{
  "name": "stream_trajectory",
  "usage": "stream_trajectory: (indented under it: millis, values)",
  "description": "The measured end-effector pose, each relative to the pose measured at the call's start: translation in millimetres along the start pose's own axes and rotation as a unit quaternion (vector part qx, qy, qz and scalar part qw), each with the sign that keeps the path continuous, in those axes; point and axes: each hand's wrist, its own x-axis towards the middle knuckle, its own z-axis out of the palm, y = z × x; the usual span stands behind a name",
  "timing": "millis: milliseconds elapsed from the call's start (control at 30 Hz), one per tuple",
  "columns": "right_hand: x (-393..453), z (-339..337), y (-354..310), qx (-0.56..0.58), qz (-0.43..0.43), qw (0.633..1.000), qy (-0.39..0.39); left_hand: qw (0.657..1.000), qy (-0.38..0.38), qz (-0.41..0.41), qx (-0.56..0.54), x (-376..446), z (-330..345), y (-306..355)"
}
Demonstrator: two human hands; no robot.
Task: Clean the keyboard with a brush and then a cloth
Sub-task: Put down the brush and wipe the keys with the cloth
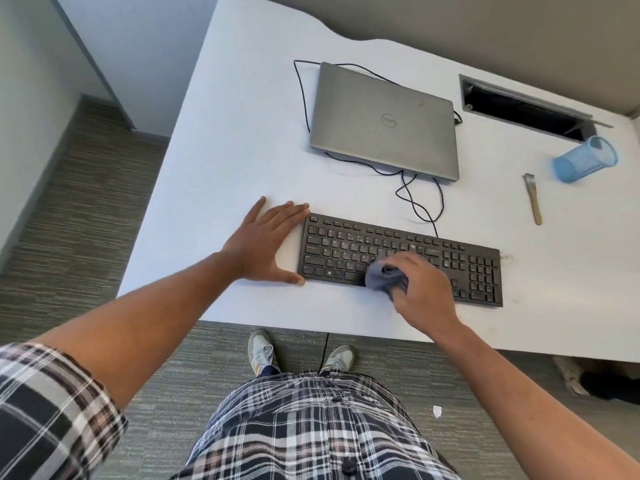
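White desk (242,133) in an office corner, carpet below, you standing at its near edge. Keyboard (401,258) lies flat on the desk near that edge, cable trailing back toward the laptop. Your right hand (420,289) is clamped on a bunched grey cloth (384,277), pressing it onto the lower middle keys around the space bar. Your left hand (266,242) lies flat on the desk, fingers straight and spread, thumb and fingertips touching the keyboard's left end to steady it; it holds nothing.

Brush (532,199) lies on the desk, well apart to the right of the keyboard, untouched. From that, I judge the brushing step is done and you are in step 2, the cloth wipe. How much of the keys has been wiped I cannot tell; the cloth sits mid-board, so the number pad and the top row likely remain.

Further out: closed grey laptop (384,123) behind the keyboard, a blue mesh cup (585,161) tipped on its side near the brush, an open cable slot (519,105) at the back right.
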Motion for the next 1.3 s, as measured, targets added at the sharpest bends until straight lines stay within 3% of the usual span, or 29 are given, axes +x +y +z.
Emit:
stream_trajectory:
  millis: [133, 233, 367, 467, 600, 733, 1067, 1300]
  values:
    - [26.2, 10.9, -35.4, 0.140, 0.088, 0.980, 0.113, 0.999, -0.018, -0.005, -0.039, 1.3, -5.0, 6.4]
    - [43.0, 25.2, -56.1, 0.093, -0.008, 0.985, 0.149, 0.997, -0.011, 0.001, -0.074, 6.2, -5.9, 17.4]
    - [42.3, 43.0, -65.1, -0.059, -0.084, 0.992, 0.075, 0.997, 0.006, -0.006, -0.072, 7.9, 4.8, 21.3]
    - [19.3, 49.8, -63.2, -0.018, -0.069, 0.997, 0.027, 0.999, 0.029, -0.003, -0.035, 5.1, 13.1, 20.4]
    - [15.5, 49.5, -64.5, 0.039, -0.037, 0.998, 0.022, 0.999, 0.031, -0.006, -0.016, 5.7, 12.4, 22.9]
    - [32.0, 73.7, -76.5, -0.105, -0.046, 0.993, -0.010, 0.999, 0.040, -0.012, -0.020, 5.4, 12.1, 24.8]
    - [62.7, 86.9, -77.7, -0.162, -0.052, 0.985, 0.013, 0.999, 0.039, -0.022, -0.016, 7.6, 15.1, 22.0]
    - [32.6, 81.0, -68.7, -0.169, -0.090, 0.981, 0.027, 0.999, 0.042, -0.021, -0.020, 7.6, 13.0, 23.1]
